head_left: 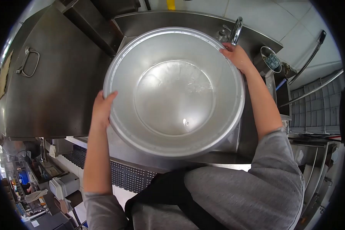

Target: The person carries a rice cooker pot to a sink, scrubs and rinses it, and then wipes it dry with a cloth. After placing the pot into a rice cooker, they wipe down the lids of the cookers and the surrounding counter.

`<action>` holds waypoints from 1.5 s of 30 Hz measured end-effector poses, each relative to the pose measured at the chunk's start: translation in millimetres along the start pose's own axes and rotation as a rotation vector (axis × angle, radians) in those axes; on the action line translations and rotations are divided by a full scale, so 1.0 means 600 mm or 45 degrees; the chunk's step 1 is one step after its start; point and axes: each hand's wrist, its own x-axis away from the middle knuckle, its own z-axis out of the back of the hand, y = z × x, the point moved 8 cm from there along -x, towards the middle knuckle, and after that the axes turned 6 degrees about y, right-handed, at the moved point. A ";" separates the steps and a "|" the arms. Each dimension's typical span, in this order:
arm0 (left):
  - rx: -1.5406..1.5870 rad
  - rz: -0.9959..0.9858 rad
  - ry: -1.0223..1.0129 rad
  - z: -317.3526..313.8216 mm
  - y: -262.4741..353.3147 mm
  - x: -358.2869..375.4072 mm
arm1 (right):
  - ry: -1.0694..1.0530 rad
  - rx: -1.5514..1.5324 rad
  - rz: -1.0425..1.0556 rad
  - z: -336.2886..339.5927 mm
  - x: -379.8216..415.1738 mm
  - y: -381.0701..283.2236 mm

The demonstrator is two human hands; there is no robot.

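A large round metal basin (176, 145) fills the middle of the view, its open side facing me, with a little water pooled on its bottom. My left hand (102, 107) grips the rim at the left, thumb over the inside edge and fingers hidden behind. At the upper right, my right hand (237, 57) is closed on the rim in the same way, close to the chrome faucet (237, 31). Beneath the basin lies the steel sink (230, 143), mostly covered by it.
A steel cabinet with a handle (28, 62) stands at left. Behind the sink are a soap pump bottle (222, 35) and a metal container (271, 63) holding a scrubber. Grey crates (316, 105) and a hose (310, 57) are at right. A black perforated mat (128, 177) covers floor below.
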 end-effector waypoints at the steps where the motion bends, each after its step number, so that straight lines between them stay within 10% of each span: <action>1: 0.012 -0.004 0.001 0.006 0.000 -0.031 | 0.054 0.096 0.141 0.000 -0.014 -0.005; 3: 0.298 0.011 -0.198 -0.009 -0.019 -0.075 | 0.087 0.222 0.033 -0.003 -0.014 -0.032; 8: 0.696 0.050 0.231 -0.035 -0.054 0.054 | 0.059 0.374 0.083 0.008 0.005 -0.022; 14: 0.699 -0.185 0.411 -0.083 -0.099 0.225 | -0.113 -0.291 -0.190 0.004 0.036 0.018; 21: 0.559 -0.020 -0.015 -0.009 -0.044 0.037 | -0.008 -0.179 -0.168 0.009 0.011 -0.006; 37: 0.880 -0.052 0.327 -0.076 -0.064 0.062 | 0.152 0.258 0.240 0.008 -0.015 -0.092; 45: 0.898 -0.035 0.396 0.011 -0.072 0.044 | 0.088 -0.835 -0.145 0.018 0.042 -0.043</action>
